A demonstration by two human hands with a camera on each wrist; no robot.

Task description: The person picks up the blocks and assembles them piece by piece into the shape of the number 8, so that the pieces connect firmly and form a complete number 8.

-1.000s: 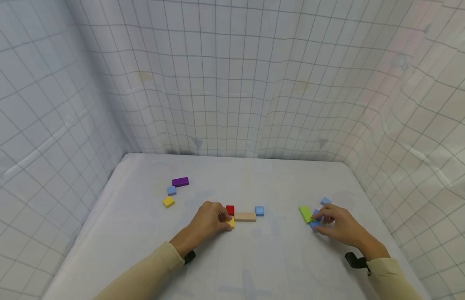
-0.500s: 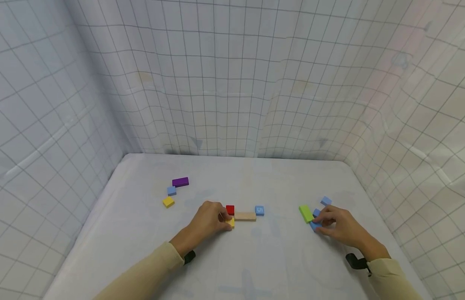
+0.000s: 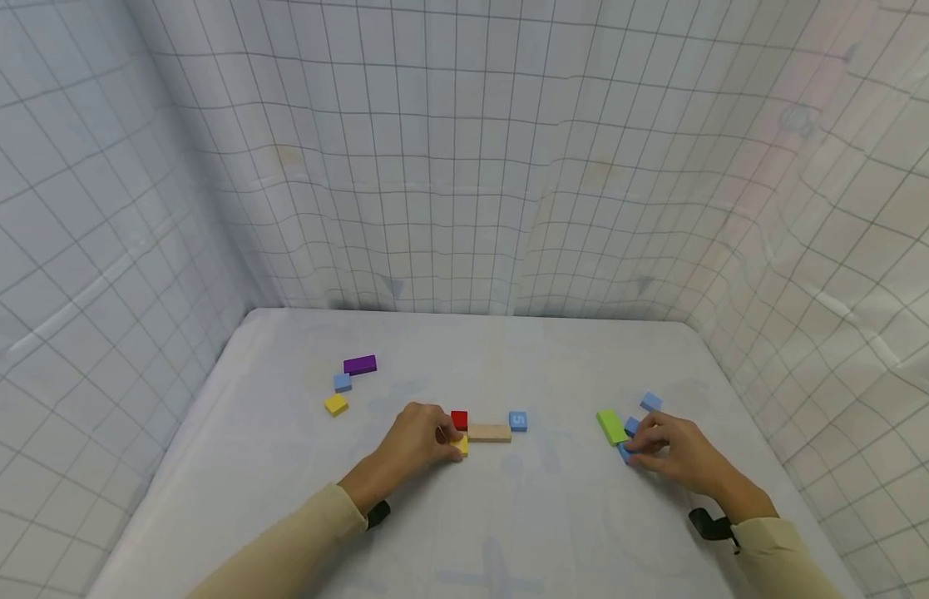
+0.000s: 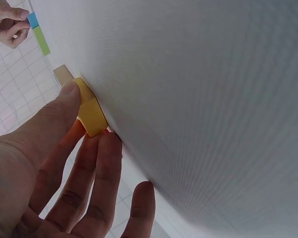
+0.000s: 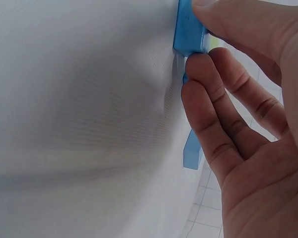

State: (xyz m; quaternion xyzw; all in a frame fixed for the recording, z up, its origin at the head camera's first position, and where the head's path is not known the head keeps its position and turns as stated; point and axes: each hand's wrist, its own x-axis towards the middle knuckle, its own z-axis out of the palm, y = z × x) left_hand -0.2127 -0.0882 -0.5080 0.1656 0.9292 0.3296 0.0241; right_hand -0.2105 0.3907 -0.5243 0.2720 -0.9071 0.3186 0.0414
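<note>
My left hand (image 3: pixel 417 437) pinches a yellow block (image 3: pixel 462 448) between thumb and fingers, low at the table surface. Directly behind that block sits a red block (image 3: pixel 459 419), and a plain wooden plank block (image 3: pixel 490 433) runs off to the right. A blue block marked 5 (image 3: pixel 518 421) lies at the plank's far end. My right hand (image 3: pixel 675 451) pinches another blue block (image 5: pixel 189 29), placed at the near end of a lime green block (image 3: pixel 612 427). Two more blue blocks lie just behind the right hand, a closer one (image 3: pixel 632 426) and a farther one (image 3: pixel 651 402).
On the left of the white-covered table (image 3: pixel 539 532) lie a purple block (image 3: pixel 360 365), a blue block (image 3: pixel 342 383) and a yellow block (image 3: pixel 336 405). Gridded white cloth (image 3: pixel 464 166) hangs behind the table and along both sides.
My right hand has nudged its blue block slightly against the green block's end, and the green block has shifted a little. The left hand stays where it was.
</note>
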